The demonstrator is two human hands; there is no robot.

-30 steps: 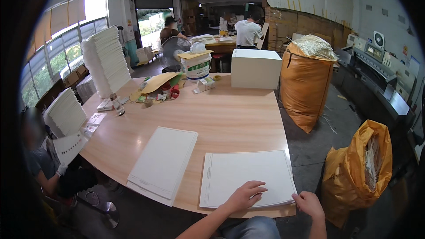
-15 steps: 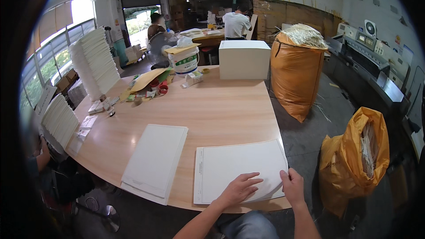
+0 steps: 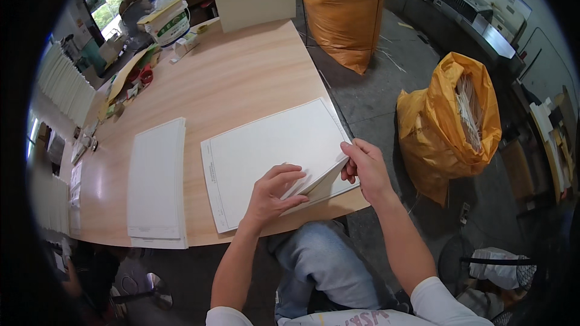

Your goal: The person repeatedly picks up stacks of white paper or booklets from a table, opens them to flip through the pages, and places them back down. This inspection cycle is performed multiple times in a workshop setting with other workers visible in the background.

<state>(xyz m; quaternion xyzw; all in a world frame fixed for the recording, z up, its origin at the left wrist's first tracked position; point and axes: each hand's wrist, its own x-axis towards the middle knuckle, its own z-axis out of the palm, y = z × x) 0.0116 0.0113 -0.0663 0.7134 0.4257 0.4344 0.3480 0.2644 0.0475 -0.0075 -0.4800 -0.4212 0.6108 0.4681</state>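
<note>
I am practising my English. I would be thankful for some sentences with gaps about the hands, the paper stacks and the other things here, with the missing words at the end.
1. The right hand holds up the near ____ corner of the paper.
2. The other paper stack lies to the ____ of the one at the hands.
3. The tall orange sack stands on the ____.
4. The white bucket stands on the same ____ as both paper stacks.

Missing words: right; left; floor; table.
</note>
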